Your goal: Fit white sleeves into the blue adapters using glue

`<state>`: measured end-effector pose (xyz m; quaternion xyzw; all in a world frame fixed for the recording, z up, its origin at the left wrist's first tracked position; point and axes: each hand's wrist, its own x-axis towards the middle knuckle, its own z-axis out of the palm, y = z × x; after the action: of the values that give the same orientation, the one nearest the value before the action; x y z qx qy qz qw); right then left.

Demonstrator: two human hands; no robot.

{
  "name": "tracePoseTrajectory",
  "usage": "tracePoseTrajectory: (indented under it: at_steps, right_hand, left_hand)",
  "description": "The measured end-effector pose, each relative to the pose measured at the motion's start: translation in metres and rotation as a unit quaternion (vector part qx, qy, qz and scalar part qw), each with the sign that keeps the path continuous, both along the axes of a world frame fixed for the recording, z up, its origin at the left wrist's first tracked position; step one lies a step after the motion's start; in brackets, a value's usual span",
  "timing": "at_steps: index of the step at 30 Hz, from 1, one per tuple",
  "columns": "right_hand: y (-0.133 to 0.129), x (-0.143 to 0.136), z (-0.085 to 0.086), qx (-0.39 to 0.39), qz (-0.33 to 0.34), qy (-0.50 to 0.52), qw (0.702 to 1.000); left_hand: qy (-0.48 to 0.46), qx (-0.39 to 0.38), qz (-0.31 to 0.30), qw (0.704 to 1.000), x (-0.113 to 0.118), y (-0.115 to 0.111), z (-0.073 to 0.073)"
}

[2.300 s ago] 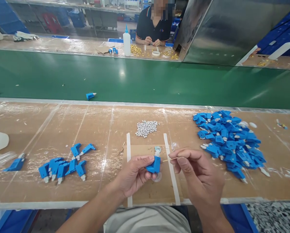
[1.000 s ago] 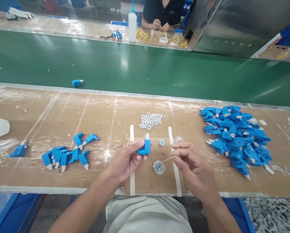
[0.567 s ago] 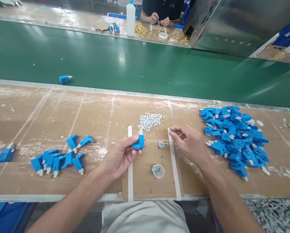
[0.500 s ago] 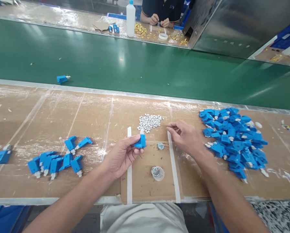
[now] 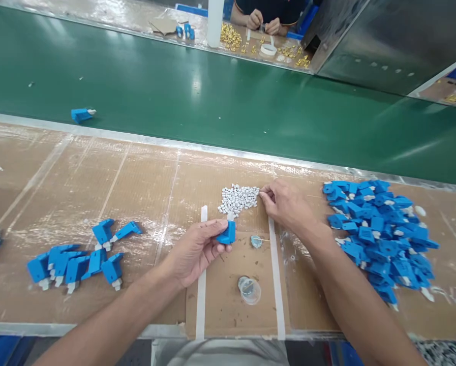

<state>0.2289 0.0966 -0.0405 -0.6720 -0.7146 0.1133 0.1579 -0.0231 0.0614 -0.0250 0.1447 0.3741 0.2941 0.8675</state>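
Note:
My left hand [image 5: 199, 250] grips a blue plastic part [image 5: 226, 233] with a pale tip pointing up, between thumb and fingers. Just beyond it lies a pile of small grey-white pieces [image 5: 238, 199]. The thumb and forefinger of my right hand [image 5: 286, 203] are pinched together at the pile's right edge; whatever is between them is too small to make out. Below the hands, a small grey-blue blob with a thin stick [image 5: 255, 241] and a clear round cup [image 5: 250, 292] rest on a cardboard sheet [image 5: 228, 317] taped along both sides.
Many blue parts [image 5: 380, 229] are heaped to the right, with several more [image 5: 77, 268] at the left. A green belt [image 5: 144, 86] runs behind the bench, carrying one blue part [image 5: 81, 115]. Across it, a co-worker's hands [image 5: 264, 23] work near small golden pieces [image 5: 231, 36].
My right hand has moved a little left, from beside the pile to its edge. My left hand still holds the blue part. The head view has shifted, and the belt's blue part appears farther left.

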Motion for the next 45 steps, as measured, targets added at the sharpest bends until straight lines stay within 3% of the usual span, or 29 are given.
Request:
tracePoseTrajectory:
  at_steps: [6, 10, 15, 20, 22, 25, 29, 34, 37, 40, 45]
  right_hand:
    - [0.012, -0.001, 0.014, -0.055, -0.043, 0.095, 0.993]
    - [-0.007, 0.004, 0.024, -0.116, -0.062, 0.258, 0.957]
    - [-0.069, -0.014, 0.036, -0.162, -0.069, 0.446, 0.878]
    - [-0.118, -0.046, 0.050, -0.168, -0.071, 0.686, 0.704]
    - [-0.126, -0.053, 0.054, -0.156, -0.061, 0.705, 0.689]
    - [-0.132, -0.058, 0.055, -0.133, -0.061, 0.698, 0.702]
    - [-0.136, -0.058, 0.054, -0.107, -0.060, 0.661, 0.740]
    - [-0.141, -0.055, 0.060, -0.007, -0.021, 0.537, 0.843]
    - [-0.141, -0.049, 0.063, 0.073, 0.065, 0.428, 0.899]
    - [-0.138, -0.044, 0.064, 0.132, 0.148, 0.334, 0.922]
    - [-0.136, -0.038, 0.067, 0.163, 0.206, 0.231, 0.937]
  left_hand:
    - [0.002, 0.020, -0.008, 1.000, -0.002, -0.002, 0.005]
    - [-0.011, 0.042, -0.020, 0.999, 0.000, -0.008, 0.011]
    - [-0.023, 0.095, -0.048, 0.994, 0.011, -0.022, 0.022]
    - [-0.034, 0.140, -0.062, 0.988, 0.021, -0.037, 0.029]
    - [-0.039, 0.147, -0.066, 0.986, 0.023, -0.041, 0.030]
    - [-0.040, 0.149, -0.074, 0.985, 0.024, -0.044, 0.031]
    - [-0.025, 0.151, -0.083, 0.985, 0.024, -0.048, 0.036]
    - [-0.040, 0.067, -0.095, 0.992, 0.021, -0.050, 0.044]
    - [-0.055, -0.005, -0.100, 0.993, 0.020, -0.049, 0.046]
    - [-0.053, -0.034, -0.109, 0.992, 0.019, -0.049, 0.047]
    - [-0.051, -0.035, -0.116, 0.991, 0.019, -0.049, 0.049]
